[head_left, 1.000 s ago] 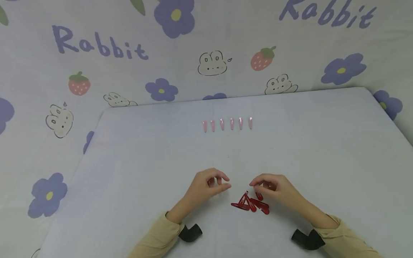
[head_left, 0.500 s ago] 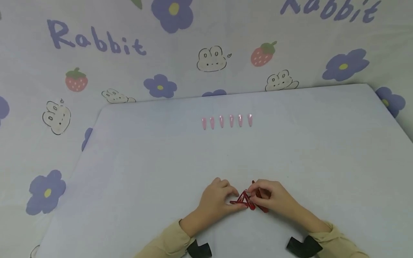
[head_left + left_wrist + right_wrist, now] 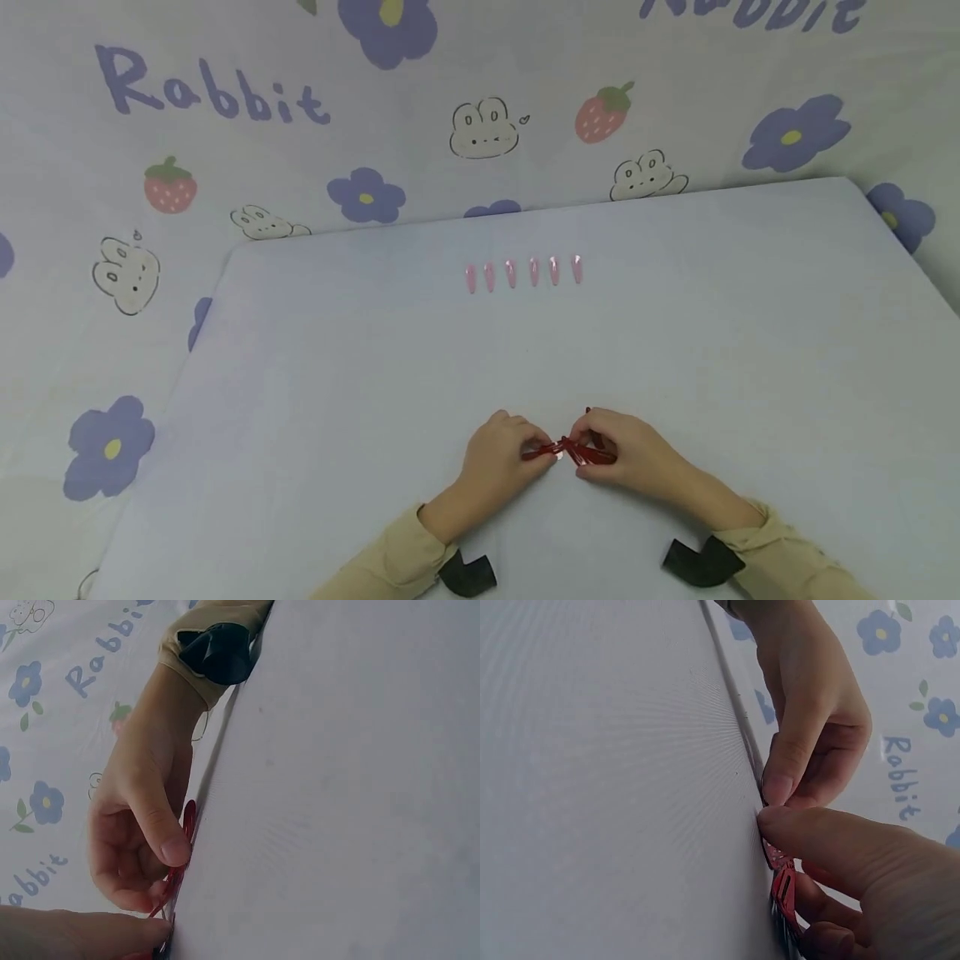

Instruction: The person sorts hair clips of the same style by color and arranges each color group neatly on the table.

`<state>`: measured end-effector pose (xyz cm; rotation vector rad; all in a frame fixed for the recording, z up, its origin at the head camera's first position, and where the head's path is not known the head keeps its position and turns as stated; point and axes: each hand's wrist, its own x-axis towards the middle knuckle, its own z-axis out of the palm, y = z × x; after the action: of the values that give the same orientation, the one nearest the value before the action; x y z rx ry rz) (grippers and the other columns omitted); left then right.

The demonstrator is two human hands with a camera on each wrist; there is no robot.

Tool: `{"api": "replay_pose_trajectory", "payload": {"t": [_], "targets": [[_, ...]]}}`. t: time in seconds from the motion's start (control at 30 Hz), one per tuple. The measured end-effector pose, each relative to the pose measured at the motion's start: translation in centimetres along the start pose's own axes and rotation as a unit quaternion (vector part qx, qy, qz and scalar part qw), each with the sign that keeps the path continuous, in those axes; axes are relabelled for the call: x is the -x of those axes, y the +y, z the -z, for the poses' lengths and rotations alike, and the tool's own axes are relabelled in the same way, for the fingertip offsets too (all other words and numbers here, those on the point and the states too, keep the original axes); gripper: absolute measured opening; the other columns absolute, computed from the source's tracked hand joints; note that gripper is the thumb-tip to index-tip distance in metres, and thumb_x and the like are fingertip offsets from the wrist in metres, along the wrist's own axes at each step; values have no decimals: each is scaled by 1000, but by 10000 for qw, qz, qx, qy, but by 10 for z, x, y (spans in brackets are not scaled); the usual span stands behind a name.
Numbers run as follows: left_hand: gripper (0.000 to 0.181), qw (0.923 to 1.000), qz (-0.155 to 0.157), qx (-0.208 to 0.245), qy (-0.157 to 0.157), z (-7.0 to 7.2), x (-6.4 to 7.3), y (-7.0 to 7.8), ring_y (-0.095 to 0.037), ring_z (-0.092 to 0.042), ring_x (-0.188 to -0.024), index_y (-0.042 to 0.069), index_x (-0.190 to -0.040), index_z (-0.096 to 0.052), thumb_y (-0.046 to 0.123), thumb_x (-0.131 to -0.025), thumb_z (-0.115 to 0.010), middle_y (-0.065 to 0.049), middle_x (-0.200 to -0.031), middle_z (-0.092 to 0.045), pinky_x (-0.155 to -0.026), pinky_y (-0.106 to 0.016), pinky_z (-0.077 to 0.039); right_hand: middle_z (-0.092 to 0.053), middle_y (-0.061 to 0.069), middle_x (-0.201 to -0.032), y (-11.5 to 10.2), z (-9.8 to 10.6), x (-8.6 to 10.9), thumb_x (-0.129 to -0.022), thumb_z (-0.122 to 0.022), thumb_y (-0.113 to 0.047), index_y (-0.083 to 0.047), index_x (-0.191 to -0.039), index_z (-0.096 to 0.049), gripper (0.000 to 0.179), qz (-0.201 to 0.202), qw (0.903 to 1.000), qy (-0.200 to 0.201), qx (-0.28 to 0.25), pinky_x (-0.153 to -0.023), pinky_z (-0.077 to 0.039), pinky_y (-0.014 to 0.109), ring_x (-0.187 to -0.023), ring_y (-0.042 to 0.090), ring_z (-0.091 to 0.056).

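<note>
Red snap hair clips [image 3: 588, 454] lie bunched between the two hands on the white tabletop. My left hand [image 3: 498, 454] pinches the clips at the left of the bunch between thumb and fingers. At the right, my right hand [image 3: 637, 450] has its thumb and fingers curled round other red clips, and one clip tip juts out above its index finger. In the right wrist view, red clips [image 3: 784, 889] show below the right thumb, close to the fingers. The left wrist view shows another red clip [image 3: 189, 817] beside the right thumb. Fingers partly cover the bunch.
Several pink hair clips [image 3: 533, 272] stand in a spaced row farther back on the white table [image 3: 360, 350]. Behind the table hangs a white cloth [image 3: 285, 158] printed with flowers, rabbits and strawberries. A dark band piece [image 3: 703, 562] sits at the right cuff.
Both hands have come together on the red clips; the left hand moved right to them. The spread-out clips are now bunched closer and slightly farther from the person. The pink row stays put.
</note>
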<state>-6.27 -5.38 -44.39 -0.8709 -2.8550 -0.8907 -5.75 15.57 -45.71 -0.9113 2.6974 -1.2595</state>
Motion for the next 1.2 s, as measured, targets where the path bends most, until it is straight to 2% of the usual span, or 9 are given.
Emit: {"api": "replay_pose_trajectory", "payload": {"t": [0.17, 0.27, 0.37, 0.47, 0.67, 0.93, 1.1, 1.2], "targets": [[15, 9963, 462, 707, -152, 1, 1, -2, -7, -49, -74, 12, -86, -68, 15, -73, -75, 7, -78, -62, -63, -19, -39, -47, -13, -74, -1, 0, -1, -67, -77, -13, -15, -92, -56, 33, -317, 9993, -132, -165, -53, -36, 22, -59, 4, -38], [14, 9930, 530, 1044, -119, 2, 0, -3, -8, -53, -76, 9, -86, -67, 8, -74, -73, 5, -76, -61, -66, -20, -41, -48, -13, -73, -2, 0, -1, -67, -77, -13, -15, -92, -56, 33, -364, 9990, -152, -223, -52, -36, 21, -58, 4, -38], [12, 9918, 496, 1167, -128, 3, 0, -3, -9, -54, -76, 6, -87, -67, 3, -76, -70, 3, -76, -61, -67, -19, -42, -48, -12, -73, -3, 0, -1, -67, -77, -11, -14, -92, -56, 33, -314, 9991, -114, -258, -51, -36, 21, -57, 3, -37], [10, 9925, 415, 1133, -217, 5, -1, -3, -10, -53, -76, 5, -88, -65, 0, -80, -64, 1, -78, -59, -67, -19, -41, -48, -12, -73, -3, -1, -1, -67, -77, -11, -14, -92, -57, 33, -207, 9995, -39, -249, -51, -36, 20, -57, 3, -37], [8, 9975, -30, 672, -204, 7, -2, -5, -16, -46, -73, 4, -84, -57, -4, -85, -55, -3, -78, -52, -66, -25, -38, -48, -13, -75, -2, -1, -1, -66, -77, -10, -13, -92, -57, 33, -84, 9997, 11, -219, -51, -36, 20, -58, 2, -38], [8, 9980, 354, 511, -130, 13, -6, -10, -18, -40, -75, 5, -83, -52, -2, -87, -54, -2, -80, -44, -65, -27, -35, -47, -13, -75, -1, -1, -1, -68, -76, -8, -11, -94, -58, 32, -115, 9994, -68, -332, -51, -35, 19, -58, 2, -37], [9, 9943, 364, 998, -69, 16, -8, -23, -17, -43, -78, 7, -82, -53, -2, -86, -55, -3, -85, -47, -67, -28, -37, -49, -14, -76, -1, -2, -1, -67, -77, -7, -11, -92, -59, 30, -66, 9994, -42, -336, -52, -36, 19, -59, 2, -38], [8, 9855, 578, 1581, -235, 20, -10, -31, -12, -49, -70, 6, -85, -55, -1, -88, -54, -2, -79, -52, -62, -26, -40, -50, -12, -76, -2, -2, -1, -68, -77, -6, -11, -92, -59, 30, -36, 9993, -36, -374, -52, -36, 19, -59, 3, -38]]}}
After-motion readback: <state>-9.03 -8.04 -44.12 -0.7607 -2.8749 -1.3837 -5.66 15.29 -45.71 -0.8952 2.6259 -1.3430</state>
